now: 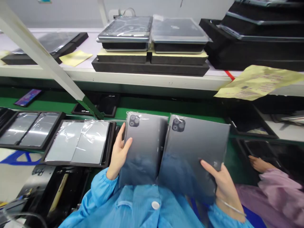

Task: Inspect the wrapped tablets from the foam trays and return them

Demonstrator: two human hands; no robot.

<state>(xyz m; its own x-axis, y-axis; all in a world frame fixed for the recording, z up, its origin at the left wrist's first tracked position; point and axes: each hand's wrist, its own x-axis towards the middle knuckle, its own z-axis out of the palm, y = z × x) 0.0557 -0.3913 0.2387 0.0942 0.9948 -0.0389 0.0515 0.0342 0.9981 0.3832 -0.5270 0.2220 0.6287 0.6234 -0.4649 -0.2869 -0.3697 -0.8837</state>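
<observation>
Hands grip wrapped tablets: left hand clasps one tablet, right hand another.

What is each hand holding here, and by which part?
Left hand grips the left tablet by its left edge; right hand grips the right tablet at its lower right corner.

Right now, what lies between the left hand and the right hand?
In the head view, two wrapped grey tablets side by side: the left hand grips the left tablet, the right hand grips the right tablet. Nothing else lies between.
</observation>
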